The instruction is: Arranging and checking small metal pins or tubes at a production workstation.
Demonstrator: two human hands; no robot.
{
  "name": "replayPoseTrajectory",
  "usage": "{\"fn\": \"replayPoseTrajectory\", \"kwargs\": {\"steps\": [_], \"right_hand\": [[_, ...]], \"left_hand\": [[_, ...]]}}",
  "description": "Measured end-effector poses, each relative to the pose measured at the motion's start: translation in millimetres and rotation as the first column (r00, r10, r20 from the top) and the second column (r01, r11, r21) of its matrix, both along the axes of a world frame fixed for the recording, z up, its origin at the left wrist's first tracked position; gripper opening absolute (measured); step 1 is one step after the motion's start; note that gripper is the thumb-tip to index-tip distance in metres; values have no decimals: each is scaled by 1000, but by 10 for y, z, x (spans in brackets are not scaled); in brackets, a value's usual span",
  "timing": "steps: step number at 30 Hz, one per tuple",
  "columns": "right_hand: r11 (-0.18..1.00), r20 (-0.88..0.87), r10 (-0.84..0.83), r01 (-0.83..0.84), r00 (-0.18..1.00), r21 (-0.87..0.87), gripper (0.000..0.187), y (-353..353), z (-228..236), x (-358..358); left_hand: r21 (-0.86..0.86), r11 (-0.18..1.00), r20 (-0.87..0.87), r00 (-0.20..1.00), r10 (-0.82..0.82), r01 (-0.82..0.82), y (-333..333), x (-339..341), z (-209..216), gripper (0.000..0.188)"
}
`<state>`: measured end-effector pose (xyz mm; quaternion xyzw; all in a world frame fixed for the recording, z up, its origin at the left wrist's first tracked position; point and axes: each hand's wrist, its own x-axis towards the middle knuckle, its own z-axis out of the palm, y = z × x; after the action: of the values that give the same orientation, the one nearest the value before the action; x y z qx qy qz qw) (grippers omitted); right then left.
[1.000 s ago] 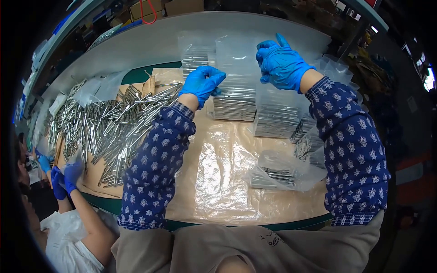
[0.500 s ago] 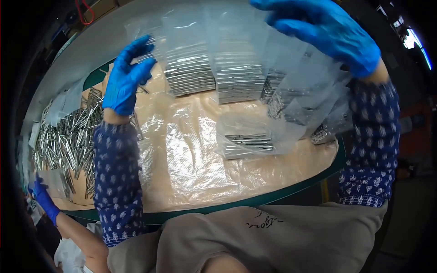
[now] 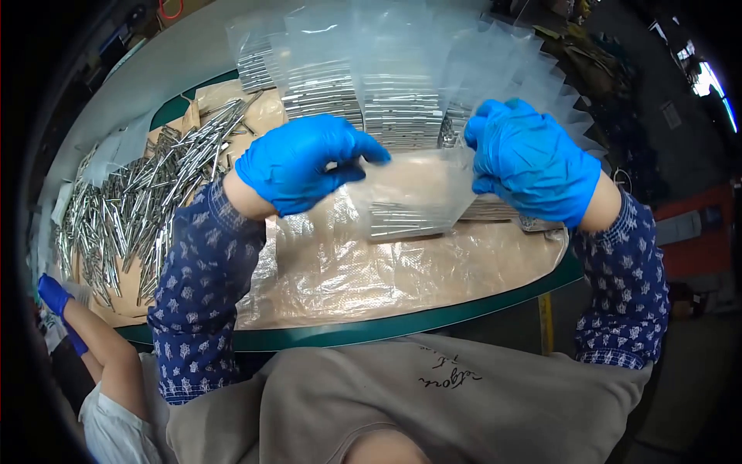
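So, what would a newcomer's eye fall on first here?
The blue-gloved left hand and right hand, on either side of a clear bag near the middle. Next, the loose heap of metal rods at left, and the filled bags along the back.

A bright light (image 3: 709, 85) glares beyond the table (image 3: 309, 337)

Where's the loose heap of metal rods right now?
In the head view, the loose heap lies at the left, left of the person's left hand.

The person wears thin bright-blue gloves (image 3: 305, 164), navy fabric sleeves (image 3: 205, 301) with whitish motifs, and a grey-brown fabric top (image 3: 340, 394) bearing dark script (image 3: 450, 379).
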<state>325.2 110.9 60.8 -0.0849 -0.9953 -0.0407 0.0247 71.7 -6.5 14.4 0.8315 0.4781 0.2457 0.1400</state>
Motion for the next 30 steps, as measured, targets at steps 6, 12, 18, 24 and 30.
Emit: {"fn": "replayPoseTrajectory", "kwargs": {"steps": [6, 12, 18, 24, 30], "right_hand": [[995, -104, 86, -80, 991, 59, 16, 70, 273, -149], [969, -64, 99, -82, 993, 232, 17, 350, 84, -356], [952, -266, 71, 14, 961, 306, 35, 96, 290, -445], [969, -168, 191, -213, 967, -124, 41, -633, 277, -1124], [984, 162, 140, -119, 977, -135, 49, -526, -756, -2488]], "left_hand": [[84, 975, 271, 946, 176, -206, 216, -161, 52, 25], [50, 930, 238, 909, 343, -364, 553, -278, -191, 36], [82, 931, 333, 890, 311, -356, 77, -325, -386, 47], [-212, 977, 67, 997, 44, -29, -738, -270, -745, 36], [-252, 953, 88, 976, 197, -170, -1068, -442, -1002, 35]]}}
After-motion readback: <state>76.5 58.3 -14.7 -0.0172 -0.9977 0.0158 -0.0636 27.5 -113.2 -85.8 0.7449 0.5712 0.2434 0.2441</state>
